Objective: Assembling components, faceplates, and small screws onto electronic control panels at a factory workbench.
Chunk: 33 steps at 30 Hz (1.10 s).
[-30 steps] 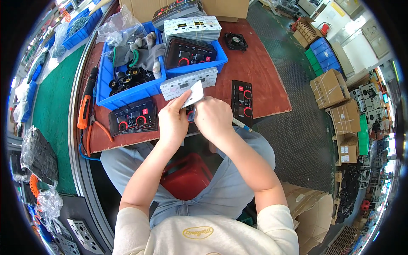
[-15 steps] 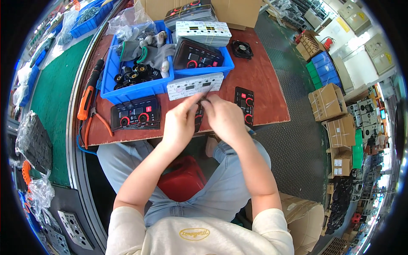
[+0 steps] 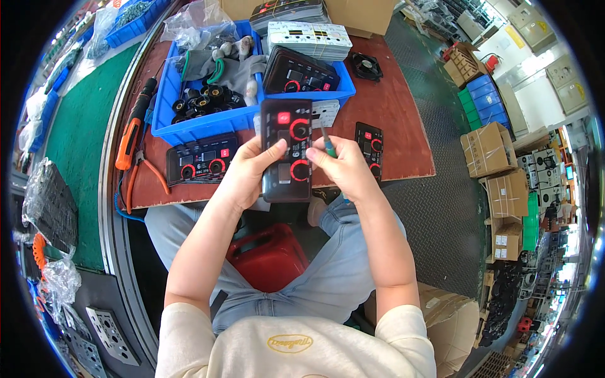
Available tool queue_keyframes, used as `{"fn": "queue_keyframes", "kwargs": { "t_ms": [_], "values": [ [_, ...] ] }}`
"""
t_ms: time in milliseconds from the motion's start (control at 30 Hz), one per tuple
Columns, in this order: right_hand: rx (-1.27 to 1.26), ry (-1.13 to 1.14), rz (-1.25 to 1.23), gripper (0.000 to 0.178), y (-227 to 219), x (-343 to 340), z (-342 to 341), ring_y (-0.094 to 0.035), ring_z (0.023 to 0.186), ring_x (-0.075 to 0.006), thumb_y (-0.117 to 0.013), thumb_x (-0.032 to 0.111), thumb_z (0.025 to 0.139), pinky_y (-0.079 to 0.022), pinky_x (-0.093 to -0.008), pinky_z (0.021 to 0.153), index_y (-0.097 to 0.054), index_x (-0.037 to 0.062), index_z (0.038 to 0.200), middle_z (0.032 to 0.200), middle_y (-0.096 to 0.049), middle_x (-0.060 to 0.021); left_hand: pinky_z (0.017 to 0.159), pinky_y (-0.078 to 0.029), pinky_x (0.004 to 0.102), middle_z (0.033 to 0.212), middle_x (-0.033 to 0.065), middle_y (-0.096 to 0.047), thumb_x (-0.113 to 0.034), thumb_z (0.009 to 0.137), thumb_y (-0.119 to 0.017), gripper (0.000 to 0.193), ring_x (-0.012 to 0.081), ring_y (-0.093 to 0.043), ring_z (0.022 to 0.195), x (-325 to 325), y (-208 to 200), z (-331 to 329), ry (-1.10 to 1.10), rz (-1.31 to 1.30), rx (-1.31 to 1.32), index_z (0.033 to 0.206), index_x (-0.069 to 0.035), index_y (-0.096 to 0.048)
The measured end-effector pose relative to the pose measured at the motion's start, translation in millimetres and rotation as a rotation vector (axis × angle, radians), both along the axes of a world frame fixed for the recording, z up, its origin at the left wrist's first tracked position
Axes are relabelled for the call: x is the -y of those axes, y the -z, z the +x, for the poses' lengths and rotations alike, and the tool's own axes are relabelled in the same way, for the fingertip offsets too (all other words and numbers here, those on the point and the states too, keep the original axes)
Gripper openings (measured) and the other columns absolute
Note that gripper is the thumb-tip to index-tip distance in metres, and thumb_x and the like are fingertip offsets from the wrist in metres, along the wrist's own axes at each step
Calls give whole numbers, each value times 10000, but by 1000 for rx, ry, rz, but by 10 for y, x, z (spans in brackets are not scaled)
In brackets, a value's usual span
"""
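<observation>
My left hand (image 3: 251, 167) grips the left edge of a black control panel (image 3: 275, 189) with its thumb on the face. The panel stands on end in front of me, with red rings, dark windows and a red square. My right hand (image 3: 348, 169) holds a thin green-handled tool (image 3: 330, 148) with a pointed metal shaft, tip up. Its thumb presses the panel's right edge; the other fingers are partly hidden. Behind the panel, a white panel (image 3: 325, 114) leans by the blue bin. A stack of black panels (image 3: 201, 159) lies to the left, another black panel (image 3: 370, 146) to the right.
One blue bin (image 3: 189, 133) holds black knobs and grey cloth gloves; another blue bin (image 3: 343, 93) holds black panels. White panels (image 3: 309, 39) are stacked behind. An orange electric screwdriver (image 3: 130, 135), orange-handled pliers (image 3: 151, 173) and a black fan (image 3: 366, 66) lie on the red table (image 3: 403, 113).
The black panel has come up between my hands, its face turned toward me. My hands have moved apart, and the green-handled tool now shows in the right one.
</observation>
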State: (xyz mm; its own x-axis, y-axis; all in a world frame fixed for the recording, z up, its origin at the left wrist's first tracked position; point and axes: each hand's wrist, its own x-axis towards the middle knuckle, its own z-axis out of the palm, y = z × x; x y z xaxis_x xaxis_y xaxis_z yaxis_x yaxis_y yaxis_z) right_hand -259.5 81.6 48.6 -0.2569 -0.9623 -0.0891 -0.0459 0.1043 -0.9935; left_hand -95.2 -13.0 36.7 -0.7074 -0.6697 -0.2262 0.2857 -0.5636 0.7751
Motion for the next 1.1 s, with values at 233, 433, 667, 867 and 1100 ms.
{"fn": "queue_keyframes", "kwargs": {
  "t_ms": [233, 433, 667, 867, 1100],
  "values": [
    [-393, 150, -81, 156, 34, 42, 76, -653, 716, -193, -615, 171, 907, -494, -295, 668, -598, 20, 939, 813, -670, -125, 785, -508, 252, 993, 34, -676, -102, 913, -630, 204, 77, -604, 875, -44, 101, 65, 47, -110, 90, 1097, -13, -638],
    [-1062, 164, -155, 116, -60, -93, 265, -631, 662, -281, -598, 177, 891, -476, -396, 556, -537, 82, 917, 753, -620, -74, 761, -503, 247, 957, 19, -670, -122, 934, -606, 180, 69, -592, 847, 24, 182, 31, -96, -261, 123, 1077, -20, -643],
    [-1195, 157, -210, 90, -25, -59, 260, -637, 665, -265, -602, 152, 868, -489, -385, 559, -566, 71, 879, 760, -622, -77, 717, -477, 224, 894, -1, -667, -105, 943, -584, 147, 34, -553, 787, -32, 200, -18, -113, -376, 181, 1014, -5, -665],
    [-1225, 189, -101, 69, 44, 2, 347, -634, 655, -296, -594, 126, 847, -483, -408, 551, -588, 67, 882, 703, -615, -95, 735, -459, 221, 888, 1, -665, -66, 943, -549, 179, 35, -522, 810, -147, 241, -132, -196, -575, 231, 1066, 16, -651],
    [-1384, 195, 6, 96, 118, 72, 356, -656, 674, -282, -584, 117, 794, -530, -368, 569, -565, 33, 834, 765, -627, -125, 723, -469, 226, 873, -6, -663, -81, 956, -536, 190, 49, -548, 795, -258, 252, -251, -194, -692, 319, 1077, 13, -648]
  ]
}}
